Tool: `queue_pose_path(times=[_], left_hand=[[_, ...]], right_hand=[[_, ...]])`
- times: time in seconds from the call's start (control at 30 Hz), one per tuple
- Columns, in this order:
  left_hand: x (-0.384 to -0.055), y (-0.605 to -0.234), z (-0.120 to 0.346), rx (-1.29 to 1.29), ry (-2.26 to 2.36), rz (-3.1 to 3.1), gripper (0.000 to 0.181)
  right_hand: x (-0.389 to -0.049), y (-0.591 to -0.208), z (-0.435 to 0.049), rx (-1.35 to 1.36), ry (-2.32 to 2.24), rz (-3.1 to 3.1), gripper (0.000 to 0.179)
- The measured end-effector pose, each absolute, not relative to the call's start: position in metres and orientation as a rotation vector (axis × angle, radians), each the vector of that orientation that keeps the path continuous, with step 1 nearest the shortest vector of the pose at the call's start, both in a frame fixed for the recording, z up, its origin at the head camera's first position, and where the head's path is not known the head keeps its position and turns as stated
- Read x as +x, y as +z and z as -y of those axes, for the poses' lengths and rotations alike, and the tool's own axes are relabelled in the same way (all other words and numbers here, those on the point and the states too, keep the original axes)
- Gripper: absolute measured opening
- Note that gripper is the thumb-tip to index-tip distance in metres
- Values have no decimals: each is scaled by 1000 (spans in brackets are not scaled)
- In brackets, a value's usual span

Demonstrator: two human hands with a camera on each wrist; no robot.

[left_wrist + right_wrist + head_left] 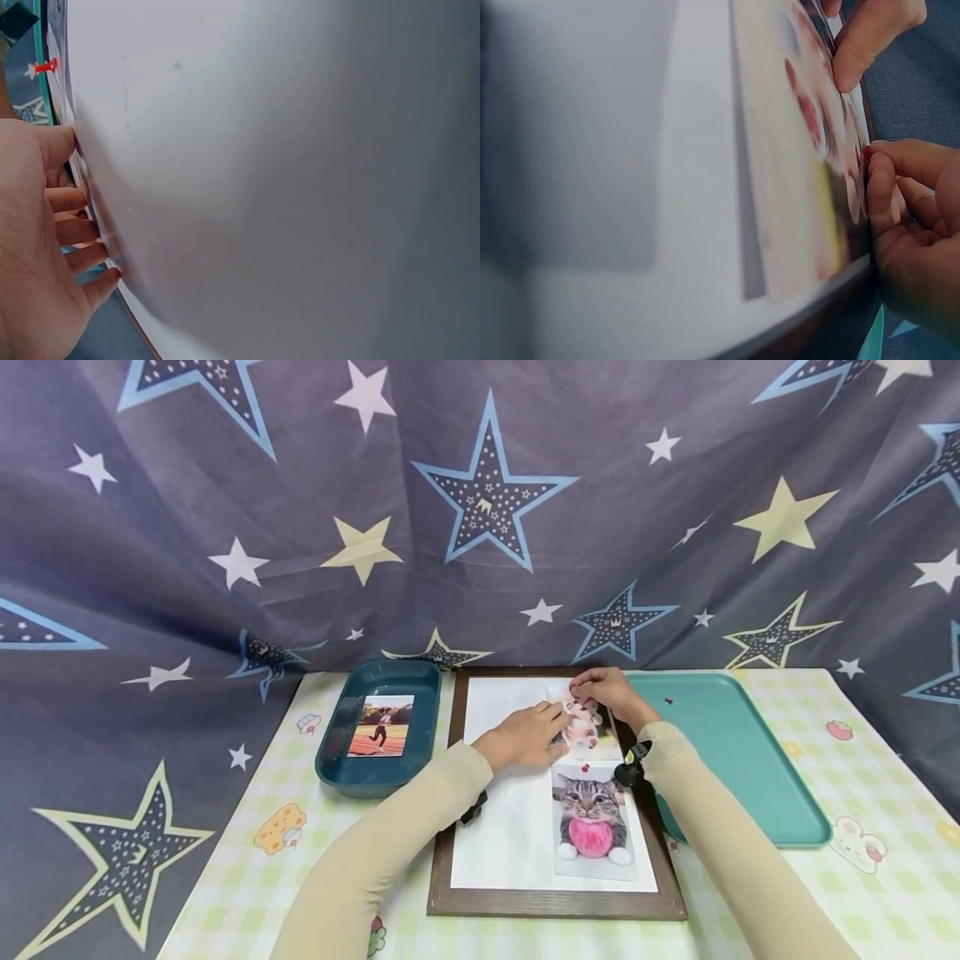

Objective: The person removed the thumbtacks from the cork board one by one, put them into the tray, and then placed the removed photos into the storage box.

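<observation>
A white board (498, 852) in a brown wooden frame lies on the table. At its upper right is a photo of a pale animal (583, 733), partly covered by both hands. My left hand (525, 737) rests on this photo with fingers spread and fairly straight. At the photo's top edge my right hand (611, 695) pinches a red push pin (867, 152) between thumb and forefinger, against the board. Below lies a photo of a cat with a pink ball (591, 835); another red push pin (586, 767) stands at its top edge.
To the left, a dark teal bin (333, 770) holds a photo of a runner (381, 727). A flat green tray (750, 777) lies right of the board, with a small red pin (670, 700) in it. Behind the table hangs a star-patterned curtain (480, 610).
</observation>
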State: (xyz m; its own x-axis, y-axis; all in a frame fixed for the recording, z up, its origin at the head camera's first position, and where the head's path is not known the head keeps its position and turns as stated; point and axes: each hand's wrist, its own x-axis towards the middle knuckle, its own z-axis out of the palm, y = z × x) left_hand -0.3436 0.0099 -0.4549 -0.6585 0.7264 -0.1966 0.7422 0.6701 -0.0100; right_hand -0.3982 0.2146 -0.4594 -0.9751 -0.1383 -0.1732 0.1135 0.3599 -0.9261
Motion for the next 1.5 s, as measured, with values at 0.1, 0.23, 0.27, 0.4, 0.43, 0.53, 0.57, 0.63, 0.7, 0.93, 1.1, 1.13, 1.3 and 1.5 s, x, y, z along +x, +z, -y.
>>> queue_pose_path(times=[0.1, 0.23, 0.27, 0.4, 0.43, 0.53, 0.57, 0.63, 0.7, 0.93, 1.1, 1.13, 1.3, 1.5], left_hand=[[-344, -453, -11, 1193, -171, -2701, 65], [-345, -451, -13, 1177, -201, -2686, 65], [-346, -451, -13, 1175, -207, -2684, 65], [-347, -452, -15, 1180, -231, -2687, 64], [-348, -452, -16, 1182, -236, -2689, 64], [-348, -452, -17, 1181, -238, -2693, 64], [-348, -452, -18, 1179, -237, -2693, 64], [-348, -451, -18, 1171, -241, -2692, 64], [-348, -451, -19, 1163, -239, -2695, 64], [-346, -451, -20, 1141, -231, -2703, 64], [-344, -450, -20, 1117, -224, -2692, 65], [-344, -450, -20, 1116, -228, -2690, 64], [-344, -450, -20, 1117, -254, -2681, 64], [-344, -450, -22, 1122, -273, -2680, 65]], right_hand=[[-400, -463, -214, -24, -1669, -2402, 31], [-400, -463, -213, -34, -1672, -2396, 31], [-400, -463, -214, -36, -1671, -2394, 30], [-402, -464, -215, -35, -1672, -2409, 29], [-402, -465, -215, -34, -1670, -2414, 28], [-402, -464, -215, -26, -1661, -2435, 26], [-402, -463, -215, -26, -1656, -2437, 26], [-402, -462, -215, -27, -1649, -2445, 26], [-401, -462, -215, -22, -1651, -2451, 25], [-401, -463, -211, -20, -1652, -2447, 24], [-399, -463, -211, -19, -1654, -2445, 23], [-399, -462, -211, -19, -1655, -2444, 23], [-399, -463, -213, -28, -1647, -2454, 24], [-397, -466, -214, -72, -1689, -2454, 20]])
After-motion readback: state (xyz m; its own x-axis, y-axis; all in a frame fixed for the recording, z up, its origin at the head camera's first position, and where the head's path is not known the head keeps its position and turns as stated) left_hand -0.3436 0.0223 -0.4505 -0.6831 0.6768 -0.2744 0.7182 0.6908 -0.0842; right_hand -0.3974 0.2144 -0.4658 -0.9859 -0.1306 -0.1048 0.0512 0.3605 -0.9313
